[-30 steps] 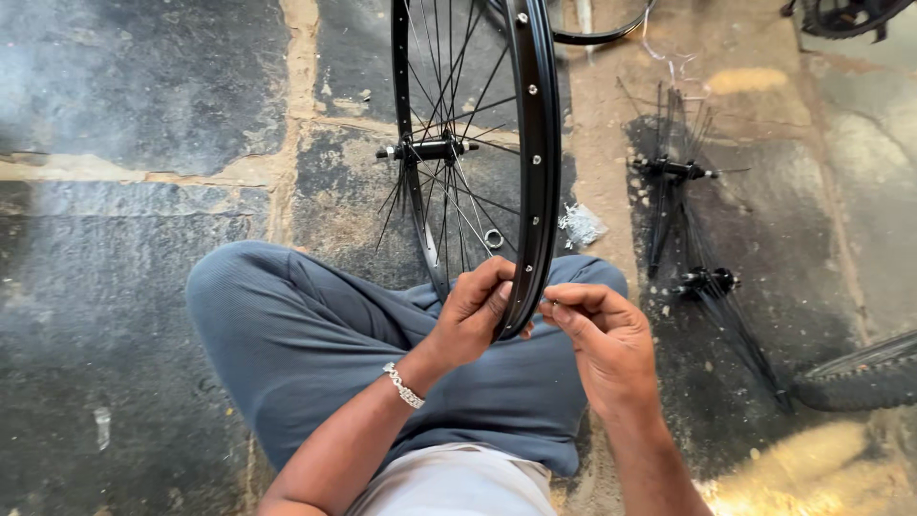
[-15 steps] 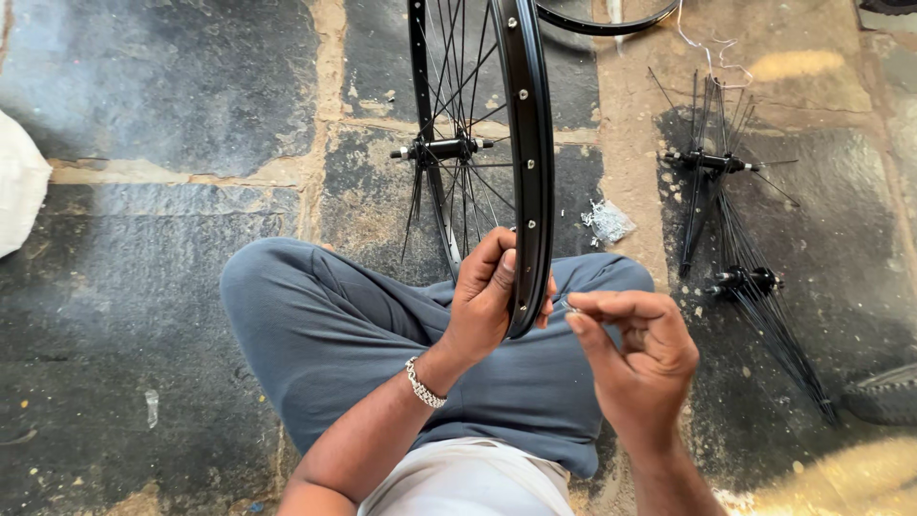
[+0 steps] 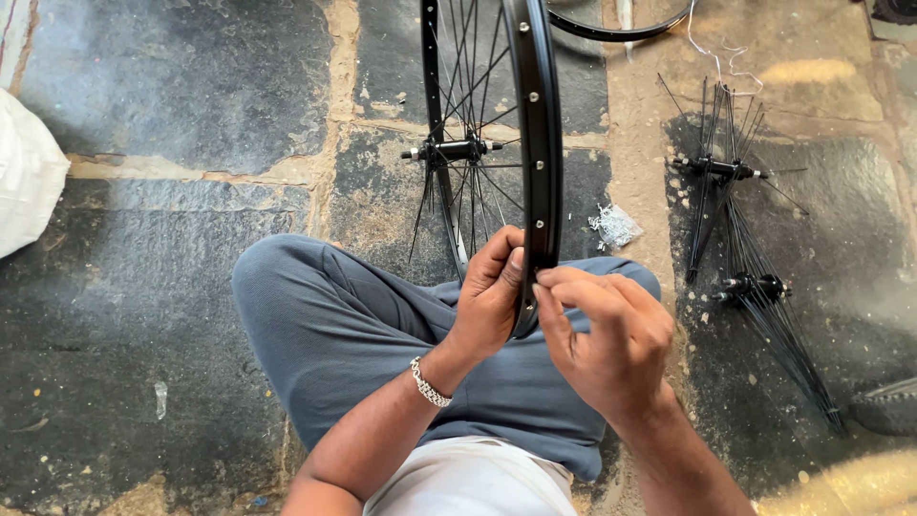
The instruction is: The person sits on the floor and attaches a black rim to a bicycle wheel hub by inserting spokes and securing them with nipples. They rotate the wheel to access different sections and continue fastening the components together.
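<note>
**Black bicycle wheel held upright over a seated person's lap**

Black and edge-on to the camera, a spoked bicycle wheel [image 3: 537, 143] stood upright between the knees of a person sitting cross-legged in grey trousers [image 3: 353, 334] on a stone floor [image 3: 143, 287]. The left hand [image 3: 489, 296], with a silver bracelet [image 3: 429, 383] at the wrist, was curled around the lower rim, fingers closed on it. The right hand [image 3: 604, 339] sat just beside the rim on the other side, its fingertips pinched together against the metal; whether they held anything small could not be told. To the right lay two hubs with loose spokes [image 3: 740, 248] and a small heap of silver nipples [image 3: 611, 226]. A white sack [image 3: 24, 182] showed at the left edge.
</note>
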Action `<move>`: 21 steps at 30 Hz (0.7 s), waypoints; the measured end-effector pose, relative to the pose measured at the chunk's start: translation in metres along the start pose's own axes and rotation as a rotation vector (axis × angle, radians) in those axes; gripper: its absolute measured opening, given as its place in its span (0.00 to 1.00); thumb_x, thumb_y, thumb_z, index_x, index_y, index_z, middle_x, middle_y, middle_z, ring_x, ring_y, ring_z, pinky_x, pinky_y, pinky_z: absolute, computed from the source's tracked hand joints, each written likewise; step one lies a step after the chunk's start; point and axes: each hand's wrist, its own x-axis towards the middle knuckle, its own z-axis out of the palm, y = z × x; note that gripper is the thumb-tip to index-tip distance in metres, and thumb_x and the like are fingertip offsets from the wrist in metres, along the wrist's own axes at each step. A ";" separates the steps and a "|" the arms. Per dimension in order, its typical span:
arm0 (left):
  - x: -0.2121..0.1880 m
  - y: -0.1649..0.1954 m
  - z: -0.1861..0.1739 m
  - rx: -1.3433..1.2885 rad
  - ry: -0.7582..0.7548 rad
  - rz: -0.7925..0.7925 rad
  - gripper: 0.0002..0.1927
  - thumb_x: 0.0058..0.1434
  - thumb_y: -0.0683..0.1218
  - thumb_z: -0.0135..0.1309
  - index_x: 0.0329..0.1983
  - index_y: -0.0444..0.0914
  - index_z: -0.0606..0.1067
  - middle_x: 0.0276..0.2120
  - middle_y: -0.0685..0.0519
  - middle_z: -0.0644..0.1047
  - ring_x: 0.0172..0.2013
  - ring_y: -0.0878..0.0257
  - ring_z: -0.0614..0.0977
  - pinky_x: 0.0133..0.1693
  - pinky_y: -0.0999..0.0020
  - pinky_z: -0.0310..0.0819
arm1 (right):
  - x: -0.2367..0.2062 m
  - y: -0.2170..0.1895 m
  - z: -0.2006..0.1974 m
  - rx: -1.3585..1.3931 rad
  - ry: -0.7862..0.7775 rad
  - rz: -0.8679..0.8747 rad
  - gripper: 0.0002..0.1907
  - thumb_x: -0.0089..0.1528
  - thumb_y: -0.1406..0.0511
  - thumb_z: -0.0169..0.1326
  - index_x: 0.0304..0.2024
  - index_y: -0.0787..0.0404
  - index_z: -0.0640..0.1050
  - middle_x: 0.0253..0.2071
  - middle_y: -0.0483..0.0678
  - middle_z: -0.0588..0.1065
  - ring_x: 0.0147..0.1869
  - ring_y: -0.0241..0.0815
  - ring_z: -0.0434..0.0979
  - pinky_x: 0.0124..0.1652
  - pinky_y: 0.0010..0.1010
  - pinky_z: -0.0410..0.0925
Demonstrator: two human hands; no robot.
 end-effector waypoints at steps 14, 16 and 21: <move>0.002 0.001 0.002 0.016 -0.031 0.001 0.10 0.80 0.48 0.44 0.47 0.36 0.71 0.36 0.62 0.71 0.37 0.77 0.68 0.40 0.81 0.63 | 0.028 -0.017 -0.019 -0.286 -0.211 -0.067 0.19 0.63 0.70 0.64 0.50 0.62 0.68 0.31 0.46 0.75 0.29 0.44 0.75 0.31 0.36 0.67; 0.002 0.002 0.003 0.037 -0.029 0.015 0.11 0.80 0.47 0.44 0.47 0.36 0.71 0.36 0.62 0.72 0.38 0.77 0.68 0.41 0.81 0.64 | 0.033 -0.019 -0.022 -0.295 -0.261 -0.039 0.19 0.63 0.69 0.65 0.50 0.61 0.69 0.27 0.45 0.73 0.27 0.43 0.74 0.29 0.36 0.66; 0.002 0.003 0.005 0.061 -0.033 0.028 0.10 0.80 0.47 0.43 0.47 0.36 0.71 0.37 0.61 0.73 0.40 0.76 0.70 0.44 0.80 0.66 | 0.042 -0.022 -0.026 -0.284 -0.308 -0.032 0.20 0.62 0.69 0.64 0.51 0.62 0.69 0.29 0.44 0.76 0.27 0.42 0.75 0.28 0.35 0.67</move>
